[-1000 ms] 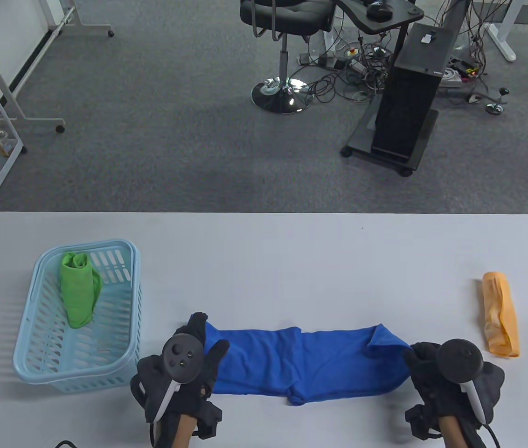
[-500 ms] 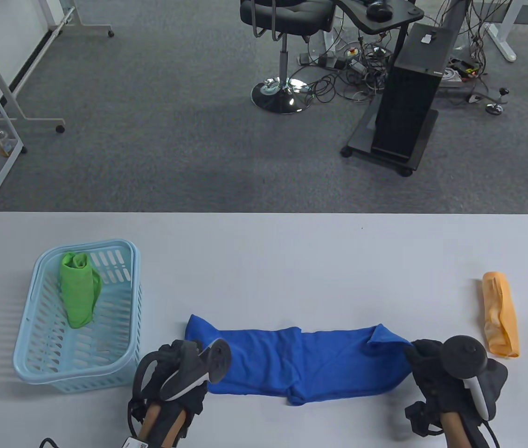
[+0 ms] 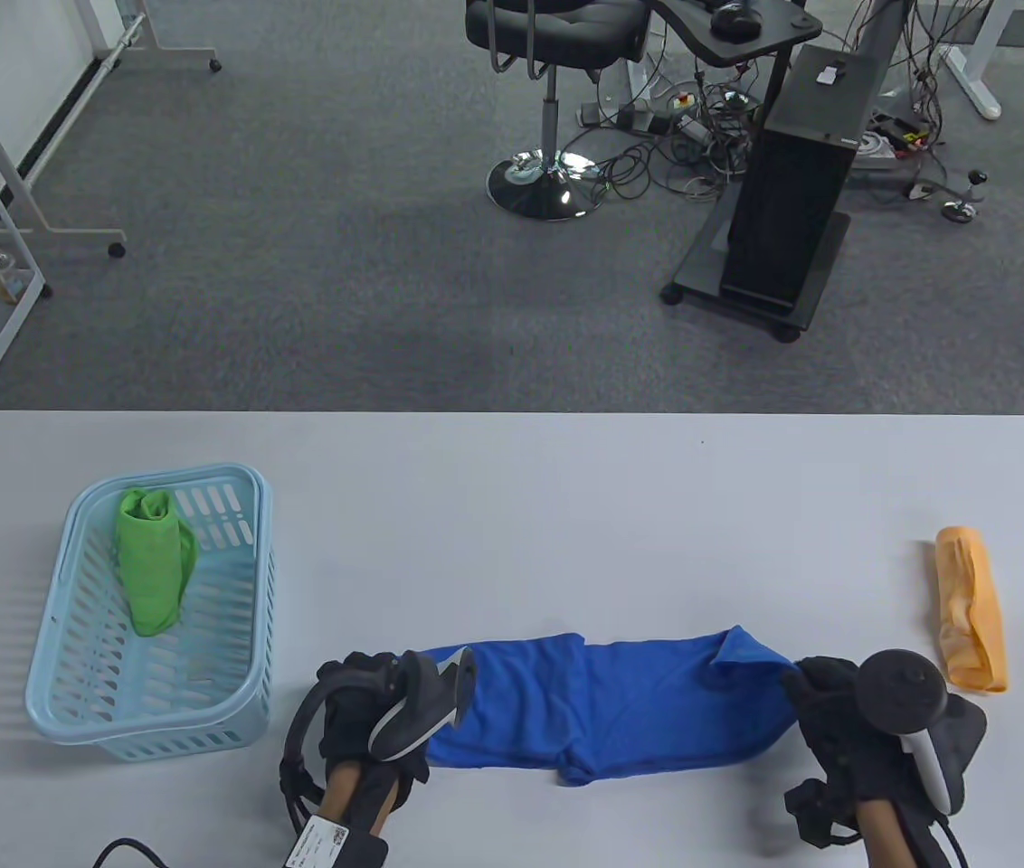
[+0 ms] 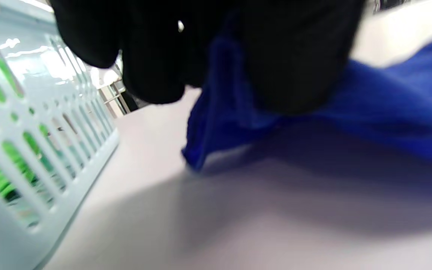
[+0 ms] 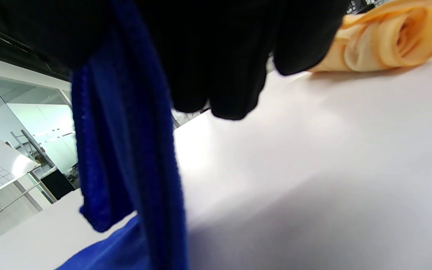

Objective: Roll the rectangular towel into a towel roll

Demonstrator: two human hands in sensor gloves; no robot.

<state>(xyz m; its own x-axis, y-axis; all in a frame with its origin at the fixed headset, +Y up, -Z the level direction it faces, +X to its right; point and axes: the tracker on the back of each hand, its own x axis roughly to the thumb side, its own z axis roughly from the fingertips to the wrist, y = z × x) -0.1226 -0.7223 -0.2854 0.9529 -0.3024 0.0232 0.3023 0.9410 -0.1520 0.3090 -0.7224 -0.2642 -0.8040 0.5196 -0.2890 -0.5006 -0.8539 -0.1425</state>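
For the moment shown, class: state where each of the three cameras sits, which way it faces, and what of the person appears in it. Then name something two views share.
Table view: overhead, looking down at the table; left hand and right hand grip the blue towel.
Left wrist view: low, facing the basket; black gloved fingers show.
Right wrist view: low, facing the orange towel roll; gloved fingers show.
Shared: the blue towel appears in all three.

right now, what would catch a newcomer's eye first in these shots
The blue towel stretched along the table's near edge, with the left hand gripping one end and the right hand the other. Next, the green roll in the pale blue basket at left.
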